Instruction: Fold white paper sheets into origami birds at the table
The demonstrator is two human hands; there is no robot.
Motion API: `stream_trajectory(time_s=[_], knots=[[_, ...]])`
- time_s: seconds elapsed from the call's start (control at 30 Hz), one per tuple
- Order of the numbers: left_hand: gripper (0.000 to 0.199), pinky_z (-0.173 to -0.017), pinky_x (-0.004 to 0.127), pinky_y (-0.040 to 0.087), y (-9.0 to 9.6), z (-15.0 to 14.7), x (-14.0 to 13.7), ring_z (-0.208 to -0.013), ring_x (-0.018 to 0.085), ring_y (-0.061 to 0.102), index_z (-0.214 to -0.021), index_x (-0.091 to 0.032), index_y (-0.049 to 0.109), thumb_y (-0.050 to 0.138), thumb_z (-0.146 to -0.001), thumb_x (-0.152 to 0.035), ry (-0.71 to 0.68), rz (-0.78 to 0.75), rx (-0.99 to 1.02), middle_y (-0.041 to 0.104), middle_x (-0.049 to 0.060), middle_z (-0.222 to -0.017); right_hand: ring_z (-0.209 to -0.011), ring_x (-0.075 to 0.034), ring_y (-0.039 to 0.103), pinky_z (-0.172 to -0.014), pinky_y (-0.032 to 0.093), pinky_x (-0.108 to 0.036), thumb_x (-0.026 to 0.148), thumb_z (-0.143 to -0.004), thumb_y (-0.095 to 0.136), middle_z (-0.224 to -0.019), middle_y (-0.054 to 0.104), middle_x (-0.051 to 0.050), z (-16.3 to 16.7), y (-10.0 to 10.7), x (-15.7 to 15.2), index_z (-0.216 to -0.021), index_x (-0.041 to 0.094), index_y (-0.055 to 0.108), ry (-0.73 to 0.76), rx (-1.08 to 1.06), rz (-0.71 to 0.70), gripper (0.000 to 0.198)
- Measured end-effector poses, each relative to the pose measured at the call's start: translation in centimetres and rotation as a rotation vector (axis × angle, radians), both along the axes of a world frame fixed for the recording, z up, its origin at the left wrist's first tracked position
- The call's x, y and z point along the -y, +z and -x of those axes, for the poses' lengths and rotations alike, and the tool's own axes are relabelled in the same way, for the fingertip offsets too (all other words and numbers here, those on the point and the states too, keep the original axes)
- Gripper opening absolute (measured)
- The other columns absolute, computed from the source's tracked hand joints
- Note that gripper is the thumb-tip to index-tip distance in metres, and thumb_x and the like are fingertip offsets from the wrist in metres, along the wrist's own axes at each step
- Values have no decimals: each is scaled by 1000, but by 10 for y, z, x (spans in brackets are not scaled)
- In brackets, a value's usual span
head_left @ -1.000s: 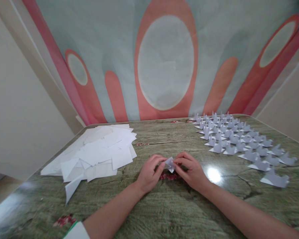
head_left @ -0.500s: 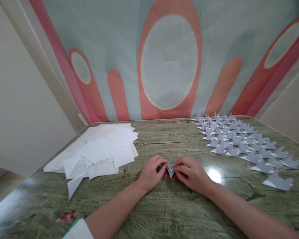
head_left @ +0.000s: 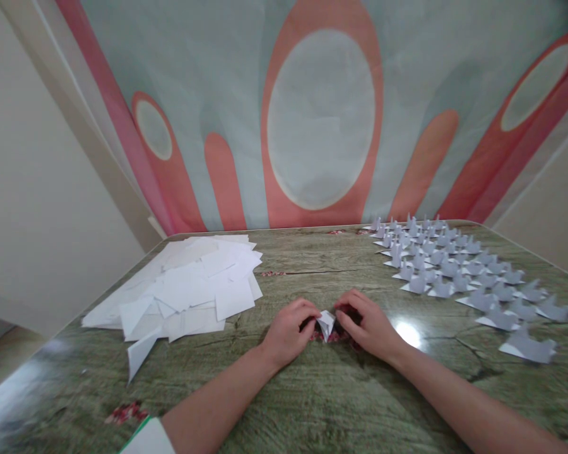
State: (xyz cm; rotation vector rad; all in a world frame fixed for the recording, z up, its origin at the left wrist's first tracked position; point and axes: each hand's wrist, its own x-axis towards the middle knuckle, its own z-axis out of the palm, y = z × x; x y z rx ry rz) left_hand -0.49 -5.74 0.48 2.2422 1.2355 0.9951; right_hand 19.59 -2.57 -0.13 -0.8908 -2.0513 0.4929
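Observation:
A small folded piece of white paper (head_left: 326, 323) is between my hands, just above the middle of the table, its lower end narrowing to a point. My left hand (head_left: 291, 331) pinches its left edge between thumb and fingers. On the other side, my right hand (head_left: 366, 325) has its thumb and fingers apart, with the fingertips beside the paper's right edge; whether they touch it I cannot tell. Rows of folded white paper birds (head_left: 449, 268) stand on the right side of the table.
A loose pile of white paper sheets (head_left: 189, 277) covers the table's left side, one bent sheet (head_left: 142, 353) sticking out toward me. The wood-patterned table (head_left: 284, 403) reaches back to a printed backdrop (head_left: 322, 113) in pale green and coral. Pale walls flank it.
My right hand's fingers have opened and lifted slightly off the paper's right edge. The folded paper has turned a little and shows more of its face. My left hand keeps its pinch.

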Motion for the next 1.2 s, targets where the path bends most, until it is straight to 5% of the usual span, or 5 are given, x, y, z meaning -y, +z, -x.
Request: stream_trajectory(time_s=[0.43,0.73,1.2], knots=[[24,-76,26,45,1,0,0,-83,15,56,-95,-22,66,50,-81,-9,29,21,-70,59,4,-89,-82,-17,57,-76,43,-33,13,-76,54,-88,62,-3,0,1,0,-91,21,64,108,125,85,20],[5,-74,30,43,3,0,-2,-82,19,55,-80,-19,63,62,-75,-20,244,31,-158,60,3,-81,-83,-18,55,-77,41,-35,8,-74,52,-90,61,-4,1,-6,-3,-93,22,65,89,152,84,26],[4,-75,28,40,3,0,-3,-84,18,54,-79,-20,62,59,-79,-22,234,63,-189,60,2,-82,-86,-19,55,-78,40,-33,20,-77,57,-93,60,-4,1,2,0,-99,24,64,98,226,119,23]])
